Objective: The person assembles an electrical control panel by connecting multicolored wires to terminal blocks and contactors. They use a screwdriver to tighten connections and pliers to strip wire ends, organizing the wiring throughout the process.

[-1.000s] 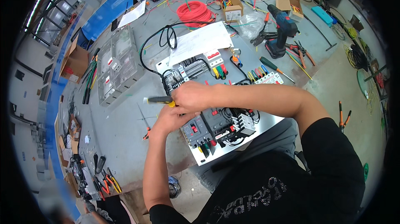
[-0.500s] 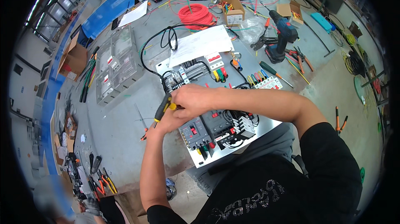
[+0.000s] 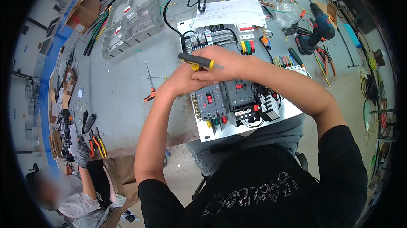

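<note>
My two hands meet over the far left part of a white mounting plate [image 3: 206, 136] fitted with electrical parts. A screwdriver-like tool [image 3: 196, 60] with a black-and-yellow handle lies across the fingers of my right hand [image 3: 222, 61], its thin metal tip toward the right. My left hand [image 3: 183, 79] is curled just below, overlapped by the right one; what its fingers hold is hidden. Nearer me on the plate sit a grey circuit breaker [image 3: 210, 101] with a red switch, a dark contactor-like block [image 3: 241, 93] and a white-topped block [image 3: 269, 106]. Beyond my hands are terminal blocks [image 3: 224, 37].
A paper sheet [image 3: 231, 12] covers the plate's far edge. Transparent enclosures [image 3: 131, 20] and a red-handled screwdriver [image 3: 150, 94] lie left. A cordless drill [image 3: 316, 33] and pliers [image 3: 327, 60] lie right. At the lower left, a co-worker's gloved hand [image 3: 82, 156] is near more pliers [image 3: 101, 144].
The tool's handle has swung from pointing down-left to lying nearly level, tip rightward. The view has shifted, so the table and hands appear higher, and more of the co-worker shows.
</note>
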A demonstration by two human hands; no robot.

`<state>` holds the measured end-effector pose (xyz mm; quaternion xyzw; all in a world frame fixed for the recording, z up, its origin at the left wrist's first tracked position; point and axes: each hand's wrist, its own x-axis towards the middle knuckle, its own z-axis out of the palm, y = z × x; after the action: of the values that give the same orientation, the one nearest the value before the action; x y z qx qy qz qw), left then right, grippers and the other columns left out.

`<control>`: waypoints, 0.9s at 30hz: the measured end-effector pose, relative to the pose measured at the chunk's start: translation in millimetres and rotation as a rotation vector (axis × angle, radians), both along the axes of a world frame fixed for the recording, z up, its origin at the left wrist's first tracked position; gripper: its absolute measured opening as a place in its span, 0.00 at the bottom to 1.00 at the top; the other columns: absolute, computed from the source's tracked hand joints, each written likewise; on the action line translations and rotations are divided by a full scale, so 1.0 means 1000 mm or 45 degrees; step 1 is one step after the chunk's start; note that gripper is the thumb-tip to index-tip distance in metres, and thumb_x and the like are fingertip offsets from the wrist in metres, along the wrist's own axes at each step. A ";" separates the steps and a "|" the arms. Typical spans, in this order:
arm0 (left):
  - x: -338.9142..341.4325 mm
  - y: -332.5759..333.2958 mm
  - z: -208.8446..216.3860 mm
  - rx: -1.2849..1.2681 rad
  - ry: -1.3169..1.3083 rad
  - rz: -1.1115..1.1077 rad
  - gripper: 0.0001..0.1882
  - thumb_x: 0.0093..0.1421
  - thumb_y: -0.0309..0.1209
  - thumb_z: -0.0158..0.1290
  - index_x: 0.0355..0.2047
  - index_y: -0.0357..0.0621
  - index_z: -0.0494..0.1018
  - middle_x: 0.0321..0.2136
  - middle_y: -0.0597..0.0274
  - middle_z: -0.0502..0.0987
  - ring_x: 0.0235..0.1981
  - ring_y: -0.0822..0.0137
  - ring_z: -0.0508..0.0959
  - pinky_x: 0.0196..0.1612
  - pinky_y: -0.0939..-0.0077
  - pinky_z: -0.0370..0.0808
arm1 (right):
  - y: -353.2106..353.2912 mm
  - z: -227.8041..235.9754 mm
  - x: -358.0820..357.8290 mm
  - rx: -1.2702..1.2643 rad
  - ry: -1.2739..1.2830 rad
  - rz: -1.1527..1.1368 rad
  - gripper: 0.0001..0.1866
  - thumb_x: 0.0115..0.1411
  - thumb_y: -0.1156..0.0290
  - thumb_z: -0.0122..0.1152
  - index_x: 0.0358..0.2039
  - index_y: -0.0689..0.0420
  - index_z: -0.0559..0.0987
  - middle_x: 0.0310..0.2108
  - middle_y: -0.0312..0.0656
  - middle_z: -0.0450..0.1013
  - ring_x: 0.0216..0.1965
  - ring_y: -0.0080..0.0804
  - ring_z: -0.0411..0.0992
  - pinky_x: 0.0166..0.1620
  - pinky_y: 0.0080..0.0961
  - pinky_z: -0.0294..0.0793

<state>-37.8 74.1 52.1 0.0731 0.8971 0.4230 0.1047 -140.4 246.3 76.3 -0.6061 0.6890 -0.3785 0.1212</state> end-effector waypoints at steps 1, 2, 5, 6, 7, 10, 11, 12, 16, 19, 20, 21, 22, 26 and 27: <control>0.001 0.001 -0.001 -0.029 -0.007 0.013 0.24 0.59 0.47 0.72 0.50 0.47 0.83 0.49 0.54 0.86 0.52 0.54 0.84 0.56 0.59 0.80 | -0.001 0.002 0.001 0.116 0.092 0.000 0.18 0.59 0.58 0.70 0.36 0.64 0.84 0.32 0.54 0.79 0.37 0.58 0.80 0.44 0.48 0.81; -0.001 0.002 0.000 -0.059 -0.007 0.018 0.25 0.59 0.48 0.72 0.49 0.46 0.83 0.49 0.54 0.86 0.53 0.53 0.84 0.56 0.58 0.80 | -0.001 0.007 0.000 0.232 0.190 -0.010 0.17 0.60 0.59 0.70 0.36 0.64 0.83 0.33 0.54 0.79 0.37 0.57 0.80 0.43 0.45 0.80; -0.007 -0.001 -0.002 -0.206 -0.068 -0.056 0.29 0.60 0.50 0.71 0.52 0.42 0.82 0.49 0.51 0.86 0.53 0.53 0.84 0.55 0.58 0.80 | -0.004 0.015 -0.006 0.356 0.247 -0.019 0.16 0.61 0.62 0.70 0.36 0.64 0.82 0.34 0.54 0.79 0.38 0.56 0.80 0.43 0.42 0.80; -0.006 0.001 0.003 -0.202 -0.087 -0.039 0.28 0.60 0.49 0.71 0.51 0.42 0.82 0.49 0.52 0.85 0.53 0.52 0.84 0.55 0.58 0.80 | -0.006 0.015 -0.009 0.359 0.225 -0.015 0.16 0.61 0.62 0.69 0.37 0.64 0.82 0.34 0.55 0.79 0.38 0.56 0.81 0.43 0.42 0.80; -0.004 0.004 0.009 -0.198 -0.106 -0.022 0.26 0.59 0.49 0.71 0.49 0.43 0.82 0.50 0.52 0.85 0.53 0.51 0.83 0.56 0.57 0.80 | -0.007 0.014 -0.012 0.340 0.222 0.018 0.17 0.60 0.62 0.69 0.37 0.65 0.82 0.34 0.55 0.79 0.38 0.55 0.81 0.43 0.42 0.80; -0.003 0.006 0.015 -0.121 -0.070 -0.012 0.24 0.60 0.47 0.70 0.48 0.43 0.83 0.49 0.52 0.85 0.52 0.49 0.83 0.56 0.57 0.80 | -0.006 0.015 -0.013 0.298 0.102 0.064 0.19 0.60 0.60 0.70 0.38 0.65 0.81 0.34 0.55 0.80 0.36 0.54 0.80 0.42 0.40 0.80; -0.002 0.003 0.013 -0.088 -0.047 -0.003 0.23 0.61 0.46 0.70 0.48 0.43 0.83 0.48 0.52 0.85 0.52 0.48 0.83 0.55 0.57 0.79 | -0.005 0.020 -0.008 0.286 -0.018 0.055 0.19 0.60 0.59 0.71 0.39 0.65 0.81 0.34 0.55 0.80 0.36 0.54 0.80 0.42 0.40 0.79; 0.000 -0.001 0.007 -0.048 0.016 -0.030 0.23 0.61 0.46 0.69 0.48 0.44 0.82 0.48 0.52 0.85 0.52 0.48 0.83 0.55 0.56 0.79 | -0.004 0.023 -0.003 0.275 -0.138 0.049 0.20 0.60 0.58 0.72 0.39 0.65 0.81 0.34 0.55 0.80 0.36 0.53 0.79 0.42 0.39 0.79; -0.001 -0.004 -0.004 -0.024 0.209 -0.078 0.22 0.62 0.45 0.69 0.50 0.46 0.82 0.50 0.52 0.84 0.52 0.46 0.81 0.56 0.53 0.78 | 0.000 0.018 -0.001 0.142 -0.024 -0.073 0.24 0.59 0.52 0.75 0.40 0.62 0.81 0.34 0.52 0.80 0.35 0.53 0.79 0.40 0.39 0.79; 0.000 -0.005 -0.003 -0.037 0.101 -0.060 0.24 0.60 0.47 0.70 0.52 0.50 0.81 0.54 0.53 0.82 0.57 0.45 0.79 0.60 0.52 0.76 | -0.001 0.015 0.003 0.210 0.177 -0.203 0.24 0.60 0.52 0.75 0.41 0.62 0.82 0.35 0.54 0.81 0.35 0.55 0.79 0.40 0.40 0.80; -0.001 0.000 0.004 -0.038 0.011 -0.041 0.25 0.59 0.47 0.71 0.52 0.50 0.81 0.55 0.54 0.82 0.57 0.45 0.78 0.61 0.52 0.76 | 0.002 0.021 0.005 0.285 0.071 -0.176 0.22 0.60 0.53 0.74 0.40 0.61 0.83 0.35 0.55 0.82 0.35 0.56 0.81 0.41 0.42 0.80; -0.002 0.002 0.008 -0.039 -0.079 -0.025 0.26 0.58 0.48 0.71 0.52 0.50 0.81 0.55 0.54 0.82 0.58 0.45 0.77 0.62 0.53 0.75 | -0.002 0.017 0.003 0.287 0.182 -0.135 0.22 0.59 0.54 0.74 0.41 0.62 0.83 0.35 0.55 0.82 0.35 0.56 0.80 0.41 0.43 0.81; 0.000 0.001 0.009 -0.027 -0.136 0.012 0.27 0.57 0.49 0.72 0.52 0.50 0.81 0.55 0.54 0.82 0.59 0.46 0.78 0.61 0.53 0.76 | -0.006 0.008 -0.001 0.289 0.293 -0.096 0.22 0.59 0.54 0.74 0.41 0.62 0.83 0.34 0.55 0.81 0.36 0.57 0.80 0.41 0.43 0.81; 0.004 -0.002 -0.009 -0.062 0.100 0.071 0.26 0.59 0.50 0.69 0.52 0.51 0.82 0.55 0.52 0.81 0.60 0.46 0.78 0.62 0.53 0.75 | -0.008 0.026 0.007 0.303 0.261 -0.074 0.21 0.57 0.64 0.75 0.44 0.65 0.82 0.37 0.57 0.80 0.39 0.59 0.80 0.44 0.46 0.81; 0.003 0.000 -0.008 -0.080 0.042 0.064 0.26 0.59 0.50 0.69 0.52 0.51 0.82 0.56 0.52 0.80 0.61 0.46 0.76 0.63 0.52 0.75 | -0.006 0.027 0.008 0.252 0.189 -0.083 0.20 0.56 0.66 0.76 0.44 0.66 0.81 0.37 0.57 0.80 0.39 0.60 0.79 0.45 0.46 0.80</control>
<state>-34.8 74.2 44.4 0.0540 0.9131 0.3958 0.0814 -132.6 239.8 103.2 -0.5948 0.7494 -0.2666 0.1166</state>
